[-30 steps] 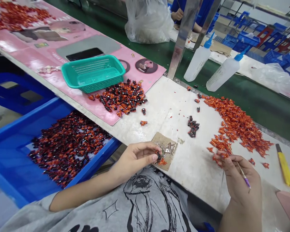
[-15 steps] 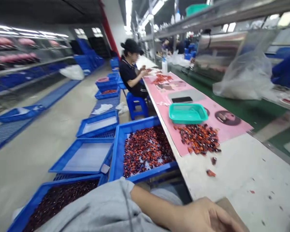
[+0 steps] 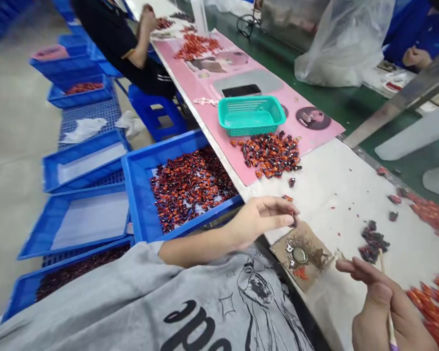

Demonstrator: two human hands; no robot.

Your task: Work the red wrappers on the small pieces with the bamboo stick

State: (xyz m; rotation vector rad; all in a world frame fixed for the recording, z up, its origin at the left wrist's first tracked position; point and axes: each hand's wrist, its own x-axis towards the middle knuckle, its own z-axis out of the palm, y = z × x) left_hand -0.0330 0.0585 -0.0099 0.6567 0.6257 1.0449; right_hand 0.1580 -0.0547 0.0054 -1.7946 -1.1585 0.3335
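My left hand (image 3: 259, 219) reaches over the table edge, thumb and fingertips pinched on a small dark piece mostly hidden by the fingers. Below it lies a brown cardboard piece (image 3: 283, 248) with a round metal cap, glossy smears and orange-red bits on it. To the right, my right hand (image 3: 384, 297) is closed around a thin pale stick (image 3: 390, 326) with a purple end. Just beyond that hand sits a small heap of dark pieces (image 3: 373, 241). Orange-red pieces (image 3: 435, 302) are piled at the right edge.
A green basket (image 3: 252, 117) stands behind a pile of glossy red-black pieces (image 3: 272, 153) on the pink mat. A blue tray (image 3: 139, 195) of similar pieces is left of the table. A co-worker (image 3: 120, 44) sits at the far left; another person's hands (image 3: 417, 57) show at top right.
The view has swung down and to the right, bringing my right hand, the cardboard and the right-hand piles into sight. My left hand is now pinched above the cardboard.
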